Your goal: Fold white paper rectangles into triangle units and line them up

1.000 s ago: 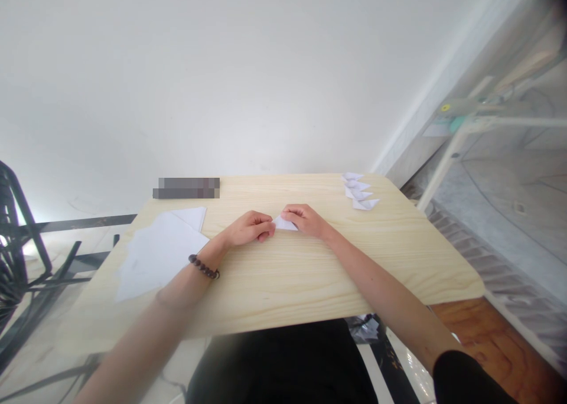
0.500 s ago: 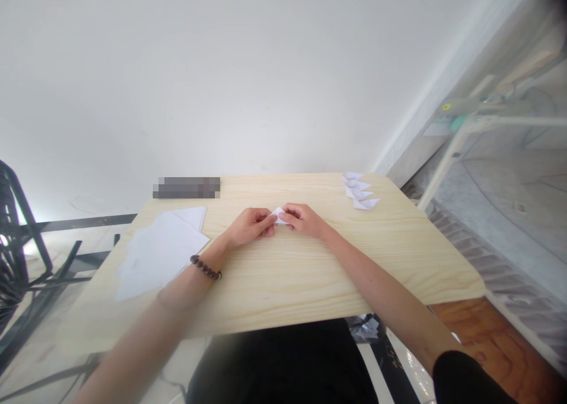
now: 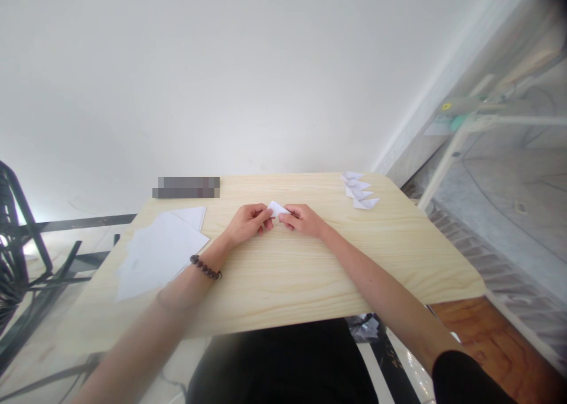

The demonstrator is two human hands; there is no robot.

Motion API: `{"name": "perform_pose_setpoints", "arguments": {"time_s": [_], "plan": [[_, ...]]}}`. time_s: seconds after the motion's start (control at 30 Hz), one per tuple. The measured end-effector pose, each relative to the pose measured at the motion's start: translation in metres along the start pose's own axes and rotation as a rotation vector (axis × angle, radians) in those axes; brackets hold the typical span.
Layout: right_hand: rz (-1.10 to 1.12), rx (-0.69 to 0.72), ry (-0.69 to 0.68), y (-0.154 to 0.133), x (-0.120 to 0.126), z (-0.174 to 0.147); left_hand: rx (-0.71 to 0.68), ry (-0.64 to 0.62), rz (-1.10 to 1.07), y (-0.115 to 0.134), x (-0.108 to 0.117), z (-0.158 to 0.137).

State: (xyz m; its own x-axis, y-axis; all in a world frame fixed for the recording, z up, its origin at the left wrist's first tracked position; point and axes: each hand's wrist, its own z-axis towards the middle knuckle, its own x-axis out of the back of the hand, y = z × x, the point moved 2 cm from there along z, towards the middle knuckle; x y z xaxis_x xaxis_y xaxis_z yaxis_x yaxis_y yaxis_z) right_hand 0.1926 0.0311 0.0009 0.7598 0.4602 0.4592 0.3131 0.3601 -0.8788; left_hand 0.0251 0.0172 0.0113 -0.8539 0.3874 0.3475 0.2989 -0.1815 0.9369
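A small piece of folded white paper (image 3: 276, 208), pointed at the top, is held over the middle of the table (image 3: 283, 280). My left hand (image 3: 248, 223) pinches its left side between thumb and fingers. On the other side, my right hand (image 3: 303, 221) grips the right corner, with the thumb in front. The fingertips behind the paper are partly hidden. Several folded white paper pieces (image 3: 365, 204) stand in an overlapping row at the table's far right. To the left of my left forearm lie fanned-out sheets of white paper (image 3: 162, 256).
A pixelated dark object (image 3: 186, 188) rests at the table's back left edge. The white wall (image 3: 266, 85) rises just behind the table. A dark-framed chair (image 3: 26, 233) stands on the left, and a white metal frame (image 3: 447, 162) on the right.
The folded paper now shows more between my hands, its point a little higher and further left. My left hand has shifted slightly left; my right hand has barely moved.
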Motion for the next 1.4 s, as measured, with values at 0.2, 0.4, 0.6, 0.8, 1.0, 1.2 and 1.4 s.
{"name": "perform_pose_setpoints", "arguments": {"time_s": [0.2,0.4,0.6,0.8,1.0,1.2,1.4], "plan": [[0.011,-0.003,0.0,0.0005,0.0009,0.0006,0.002,-0.02,0.022,0.0007,0.0007,-0.0004],[-0.08,0.005,-0.012,-0.0009,0.0015,0.0005,-0.013,-0.068,0.041,0.0018,-0.0011,-0.0012],[-0.14,0.02,-0.038,-0.0045,0.0016,-0.0008,-0.009,-0.068,0.038,0.0003,-0.0026,-0.0014],[-0.143,0.025,-0.055,-0.004,0.0012,-0.0005,-0.012,-0.065,0.063,-0.0007,-0.0018,-0.0003],[-0.123,0.027,-0.055,-0.0021,0.0014,0.0006,-0.006,-0.069,0.082,-0.0004,-0.0011,-0.0005],[-0.122,0.03,-0.041,-0.0017,0.0019,0.0004,0.019,-0.093,0.1,0.0015,-0.0011,-0.0014],[-0.121,0.048,-0.034,-0.0012,0.0017,-0.0002,-0.014,-0.123,0.09,0.0015,0.0003,-0.0016]]}}
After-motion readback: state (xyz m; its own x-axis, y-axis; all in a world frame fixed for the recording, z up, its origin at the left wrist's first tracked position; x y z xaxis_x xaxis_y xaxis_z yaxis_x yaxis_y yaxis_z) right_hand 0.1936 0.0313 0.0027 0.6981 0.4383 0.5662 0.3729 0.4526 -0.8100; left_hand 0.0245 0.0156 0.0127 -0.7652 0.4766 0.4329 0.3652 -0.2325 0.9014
